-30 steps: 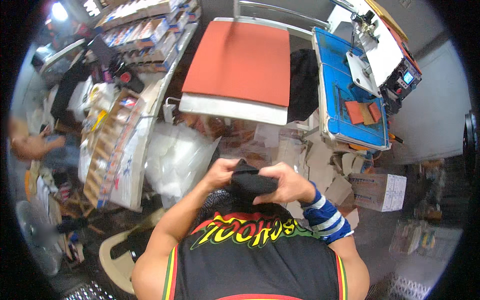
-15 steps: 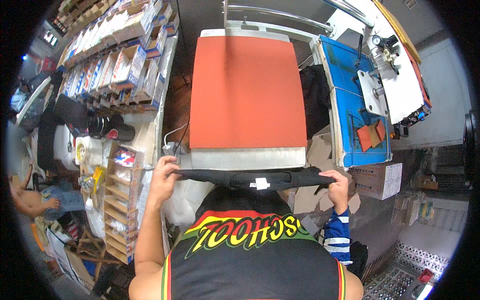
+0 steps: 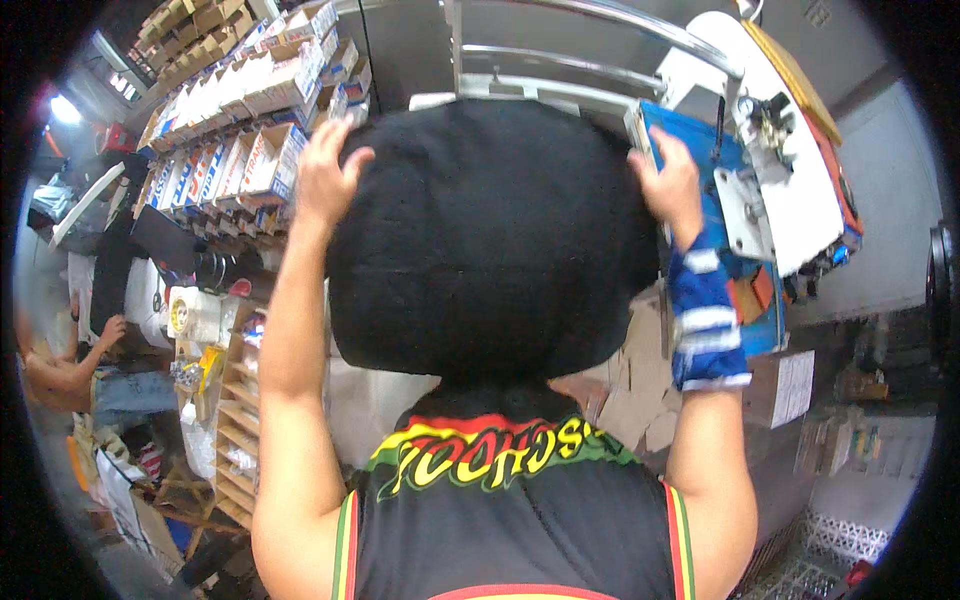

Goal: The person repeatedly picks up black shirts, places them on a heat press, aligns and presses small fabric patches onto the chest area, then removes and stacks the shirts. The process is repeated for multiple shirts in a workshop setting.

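A black cloth garment point(image 3: 490, 240) lies spread over the flat platen, hiding the orange pad. Its near end hangs rounded in front of my body. At its far left side is my left hand point(image 3: 325, 175), fingers stretched and thumb apart, beside the cloth's edge. My right hand point(image 3: 672, 185) is opposite, at the far right side, likewise with thumb and fingers apart; whether either hand touches the cloth I cannot tell. A blue and white band point(image 3: 708, 320) covers my right forearm.
Metal rails point(image 3: 560, 55) run behind the platen. To the right are a blue board point(image 3: 735, 160) and a white machine point(image 3: 800, 190) with a gauge. Shelves of small boxes point(image 3: 235, 85) and a wooden divided rack point(image 3: 240, 400) stand on the left. Another person's arm point(image 3: 60, 375) shows at far left.
The black garment, bunched in a strip between my hands before, now covers the orange pad. Both hands have moved forward to its far sides and opened.
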`<state>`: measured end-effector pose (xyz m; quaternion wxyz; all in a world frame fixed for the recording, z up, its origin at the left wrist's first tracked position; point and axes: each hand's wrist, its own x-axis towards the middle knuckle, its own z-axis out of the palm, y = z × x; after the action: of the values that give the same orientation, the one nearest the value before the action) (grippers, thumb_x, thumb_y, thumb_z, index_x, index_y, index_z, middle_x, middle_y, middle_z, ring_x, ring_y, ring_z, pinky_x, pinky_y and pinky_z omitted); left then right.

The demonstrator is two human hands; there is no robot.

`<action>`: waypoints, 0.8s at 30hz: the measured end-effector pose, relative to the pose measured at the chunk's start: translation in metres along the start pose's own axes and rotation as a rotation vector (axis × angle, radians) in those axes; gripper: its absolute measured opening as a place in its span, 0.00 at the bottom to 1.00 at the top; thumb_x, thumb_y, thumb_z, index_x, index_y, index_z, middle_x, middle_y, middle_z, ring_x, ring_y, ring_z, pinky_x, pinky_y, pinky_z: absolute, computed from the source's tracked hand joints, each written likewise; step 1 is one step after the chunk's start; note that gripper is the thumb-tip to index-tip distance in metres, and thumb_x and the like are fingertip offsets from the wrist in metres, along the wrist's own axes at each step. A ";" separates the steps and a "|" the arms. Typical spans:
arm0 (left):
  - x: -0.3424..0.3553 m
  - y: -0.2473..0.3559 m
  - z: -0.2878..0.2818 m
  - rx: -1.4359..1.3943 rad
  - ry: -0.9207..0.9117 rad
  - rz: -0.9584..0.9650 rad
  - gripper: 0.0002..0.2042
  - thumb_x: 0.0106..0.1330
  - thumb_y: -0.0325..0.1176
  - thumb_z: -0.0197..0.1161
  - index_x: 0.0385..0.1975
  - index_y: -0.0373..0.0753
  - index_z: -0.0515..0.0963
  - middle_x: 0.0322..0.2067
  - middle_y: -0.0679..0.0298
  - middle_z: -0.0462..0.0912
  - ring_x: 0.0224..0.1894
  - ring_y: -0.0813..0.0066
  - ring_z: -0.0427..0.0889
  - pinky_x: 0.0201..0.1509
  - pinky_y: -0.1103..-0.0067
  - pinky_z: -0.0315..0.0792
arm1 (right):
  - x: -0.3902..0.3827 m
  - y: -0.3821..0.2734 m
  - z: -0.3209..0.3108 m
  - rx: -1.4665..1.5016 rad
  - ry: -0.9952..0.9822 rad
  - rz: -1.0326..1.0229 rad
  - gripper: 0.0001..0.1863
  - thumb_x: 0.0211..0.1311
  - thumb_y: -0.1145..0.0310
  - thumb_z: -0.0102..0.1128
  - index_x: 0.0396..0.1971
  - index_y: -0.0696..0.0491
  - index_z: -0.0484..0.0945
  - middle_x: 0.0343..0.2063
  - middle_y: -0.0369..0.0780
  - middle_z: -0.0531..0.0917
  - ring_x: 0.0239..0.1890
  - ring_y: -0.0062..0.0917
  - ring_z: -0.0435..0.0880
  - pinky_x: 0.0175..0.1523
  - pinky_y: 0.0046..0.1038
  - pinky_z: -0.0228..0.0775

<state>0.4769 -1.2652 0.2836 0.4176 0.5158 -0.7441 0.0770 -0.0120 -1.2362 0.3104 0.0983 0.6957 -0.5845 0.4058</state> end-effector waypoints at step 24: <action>-0.239 -0.045 -0.015 -0.386 -0.759 -1.080 0.19 0.73 0.39 0.67 0.54 0.30 0.81 0.47 0.51 0.89 0.50 0.60 0.88 0.55 0.67 0.79 | -0.222 0.038 -0.028 -0.097 -0.584 0.975 0.21 0.70 0.53 0.68 0.39 0.61 0.85 0.41 0.50 0.88 0.38 0.41 0.88 0.49 0.40 0.79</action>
<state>0.5511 -1.1094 0.1118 0.1921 0.7221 -0.4778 -0.4618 -0.0561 -1.0677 0.1650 -0.2342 0.4235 -0.8589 0.1678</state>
